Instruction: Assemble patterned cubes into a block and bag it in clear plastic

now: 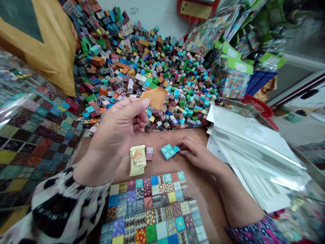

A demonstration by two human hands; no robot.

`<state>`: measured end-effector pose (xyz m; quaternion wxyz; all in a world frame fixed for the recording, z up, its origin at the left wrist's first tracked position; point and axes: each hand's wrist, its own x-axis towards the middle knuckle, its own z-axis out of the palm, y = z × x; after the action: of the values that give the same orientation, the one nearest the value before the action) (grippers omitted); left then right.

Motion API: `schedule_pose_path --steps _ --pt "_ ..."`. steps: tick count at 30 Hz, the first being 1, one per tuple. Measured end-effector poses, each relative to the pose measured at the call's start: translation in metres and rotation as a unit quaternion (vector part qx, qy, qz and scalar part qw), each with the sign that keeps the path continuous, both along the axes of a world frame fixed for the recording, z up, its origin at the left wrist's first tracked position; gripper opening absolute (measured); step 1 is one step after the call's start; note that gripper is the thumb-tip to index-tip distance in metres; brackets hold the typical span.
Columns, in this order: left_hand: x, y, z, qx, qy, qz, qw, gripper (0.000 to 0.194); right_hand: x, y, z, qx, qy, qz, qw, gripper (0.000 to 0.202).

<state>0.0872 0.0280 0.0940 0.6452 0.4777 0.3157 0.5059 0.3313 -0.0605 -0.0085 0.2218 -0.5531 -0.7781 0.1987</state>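
My left hand [119,125] is raised over the table and pinches a flat, orange-brown cracker [156,97] between thumb and fingers. Lower down to the right, the fingertips of my right hand [195,152] close on a small blue block [176,148] at the corner of a group of blue blocks with yellow star marks [167,151]. A pale yellow snack wrapper [137,161] lies left of them, beside a pink brick-patterned block [149,153]. Nearest me, a layer of patterned blocks [152,206] is laid out in close rows.
Behind the brown table [188,169] rises a large heap of loose coloured blocks [142,64]. Clear plastic sleeves and white sheets [251,145] lie at the right, a red basket [259,105] behind them. Wrapped block sets [30,142] fill the left side, below a yellow bag [50,44].
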Motion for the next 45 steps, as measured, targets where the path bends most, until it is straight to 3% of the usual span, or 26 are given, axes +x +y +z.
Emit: schedule_pose_path --steps 10,17,22,25,28,32,36,41,45 --pt "0.001 0.001 0.001 -0.012 0.003 0.007 1.000 0.020 -0.006 -0.007 0.011 -0.013 -0.001 0.008 1.000 0.040" --pt "-0.001 0.002 -0.003 0.006 0.003 -0.008 1.000 0.022 -0.020 -0.006 0.007 -0.015 -0.020 -0.002 1.000 0.054" --pt "0.000 0.000 -0.001 0.004 0.007 -0.006 1.000 0.023 -0.023 -0.002 0.005 -0.015 -0.041 0.014 0.999 0.033" --pt "0.000 0.000 0.001 -0.001 0.007 0.001 1.000 0.022 -0.024 -0.002 0.005 -0.018 -0.022 0.008 1.000 0.034" --pt "-0.001 -0.001 0.002 0.006 0.005 0.006 1.000 0.023 -0.023 -0.003 0.003 -0.022 0.024 -0.013 0.999 0.040" --pt "-0.003 -0.001 0.004 -0.011 -0.013 0.000 1.000 0.022 -0.021 -0.002 -0.005 0.003 0.059 -0.063 0.996 0.029" --pt "-0.003 -0.001 0.006 -0.016 -0.021 0.002 1.000 0.018 -0.028 -0.003 -0.003 0.063 0.027 -0.075 0.995 0.022" --pt "-0.004 -0.001 0.008 -0.002 -0.025 0.000 1.000 0.019 -0.039 -0.002 0.010 0.112 -0.054 -0.024 0.992 0.023" --pt "-0.007 -0.001 0.009 0.004 -0.018 0.003 1.000 0.019 -0.021 0.004 0.010 0.163 0.010 -0.129 0.978 0.021"
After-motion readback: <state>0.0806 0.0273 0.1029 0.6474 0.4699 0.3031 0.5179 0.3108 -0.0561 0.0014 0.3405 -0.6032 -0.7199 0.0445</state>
